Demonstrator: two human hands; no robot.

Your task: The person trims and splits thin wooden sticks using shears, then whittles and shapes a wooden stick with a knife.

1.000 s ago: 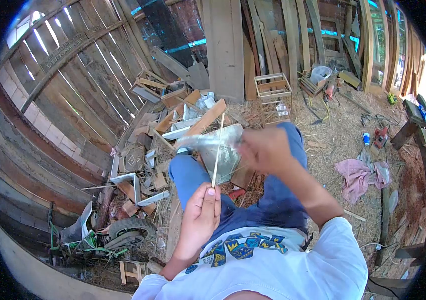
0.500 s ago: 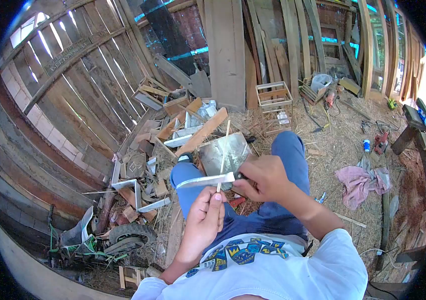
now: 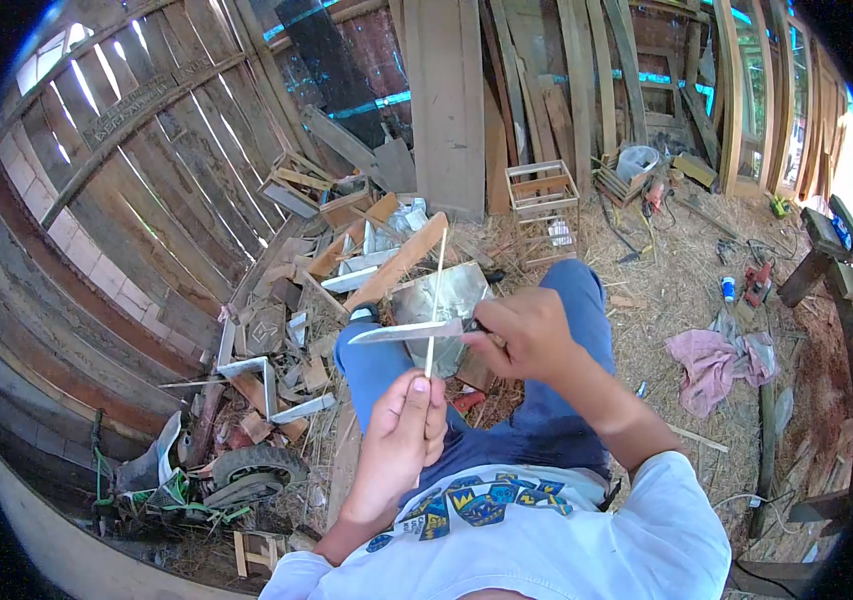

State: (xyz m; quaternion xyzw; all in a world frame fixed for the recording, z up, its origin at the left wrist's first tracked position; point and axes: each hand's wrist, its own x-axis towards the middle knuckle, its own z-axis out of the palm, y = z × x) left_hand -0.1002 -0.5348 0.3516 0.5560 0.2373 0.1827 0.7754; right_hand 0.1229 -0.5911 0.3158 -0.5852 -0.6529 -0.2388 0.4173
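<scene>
My left hand (image 3: 409,425) is closed round the lower end of a thin wooden stick (image 3: 440,270), which points up and away from me. In my right hand (image 3: 525,335) is a knife (image 3: 409,332), gripped by its dark handle. Its blade lies across the stick a little above my left fingers, pointing left. Below them, between my knees, is a grey metal sheet or board (image 3: 412,300); my hands and the blade hide part of it.
Scrap wood (image 3: 397,265) and a small wheel (image 3: 259,470) lie to the left. A wooden crate frame (image 3: 543,190) stands ahead. On the right are a pink cloth (image 3: 699,370), a red power tool (image 3: 759,285), a blue-and-white can (image 3: 729,289) and a wooden bench (image 3: 827,235).
The knife blade has moved up along the stick, away from my left hand. My right hand has moved slightly away from me with it. My left hand keeps its hold.
</scene>
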